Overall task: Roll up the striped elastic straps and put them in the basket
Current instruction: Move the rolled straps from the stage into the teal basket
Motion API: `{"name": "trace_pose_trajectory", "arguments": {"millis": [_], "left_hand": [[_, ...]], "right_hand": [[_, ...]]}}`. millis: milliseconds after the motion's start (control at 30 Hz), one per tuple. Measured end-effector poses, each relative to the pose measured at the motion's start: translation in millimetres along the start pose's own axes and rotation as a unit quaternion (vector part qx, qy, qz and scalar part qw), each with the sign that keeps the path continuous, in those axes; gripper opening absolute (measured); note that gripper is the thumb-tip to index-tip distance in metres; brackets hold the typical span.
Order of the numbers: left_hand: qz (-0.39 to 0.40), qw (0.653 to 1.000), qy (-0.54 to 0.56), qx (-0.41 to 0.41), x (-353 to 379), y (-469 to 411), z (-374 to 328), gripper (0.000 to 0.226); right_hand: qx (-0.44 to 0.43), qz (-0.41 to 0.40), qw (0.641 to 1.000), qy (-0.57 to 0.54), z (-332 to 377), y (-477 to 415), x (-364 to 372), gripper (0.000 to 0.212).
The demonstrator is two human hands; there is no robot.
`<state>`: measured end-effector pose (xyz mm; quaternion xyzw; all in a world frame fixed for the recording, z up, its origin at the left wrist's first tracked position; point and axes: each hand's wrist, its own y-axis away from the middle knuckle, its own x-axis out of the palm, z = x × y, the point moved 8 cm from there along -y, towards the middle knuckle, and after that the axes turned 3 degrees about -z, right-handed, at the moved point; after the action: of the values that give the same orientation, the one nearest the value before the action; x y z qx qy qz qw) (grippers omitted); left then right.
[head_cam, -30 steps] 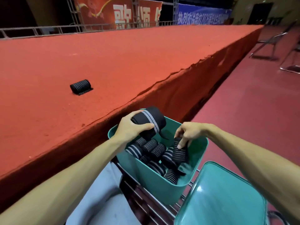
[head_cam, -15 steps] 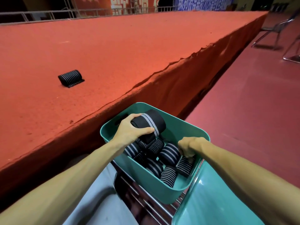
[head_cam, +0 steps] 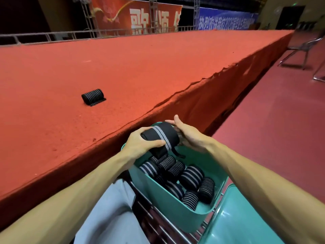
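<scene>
Right hand (head_cam: 191, 138) fingertips hidden behind held roll (head_cam: 158, 136). Basket (head_cam: 168, 199) far rim mostly covered by the roll. Second teal bin (head_cam: 246, 226) — cut off at bottom edge.

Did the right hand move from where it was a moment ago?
Yes. Against the basket, the right hand rose from the rolled straps at its right side to the big roll over the far rim.

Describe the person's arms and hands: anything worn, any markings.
Both hands are bare: the left hand and right hand wear no gloves, and no ring shows. The left forearm and right forearm have no sleeve, watch or band up to the frame's edge. No markings show.
</scene>
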<state>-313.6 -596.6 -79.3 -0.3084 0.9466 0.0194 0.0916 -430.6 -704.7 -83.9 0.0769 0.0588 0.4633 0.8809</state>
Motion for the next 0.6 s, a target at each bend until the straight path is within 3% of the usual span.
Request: {"name": "trace_pose_trajectory", "arguments": {"millis": [100, 267, 433, 600], "left_hand": [[0.021, 1.0, 0.015, -0.016, -6, 2, -4, 0.062], [0.047, 0.997, 0.055, -0.03, -9, -2, -2, 0.072], [0.071, 0.995, 0.038, -0.054, 3, -17, 10, 0.056], [0.152, 0.98, -0.107, -0.071, 20, -32, 31, 0.041]], "right_hand": [[-0.017, 0.094, 0.995, -0.019, 15, 3, 23, 0.045], [-0.01, 0.166, 0.984, -0.059, 16, -1, 28, 0.057], [-0.003, 0.108, 0.994, -0.029, -6, -25, 7, 0.054], [0.032, 0.034, 0.997, 0.058, -32, -41, -18, 0.046]]}}
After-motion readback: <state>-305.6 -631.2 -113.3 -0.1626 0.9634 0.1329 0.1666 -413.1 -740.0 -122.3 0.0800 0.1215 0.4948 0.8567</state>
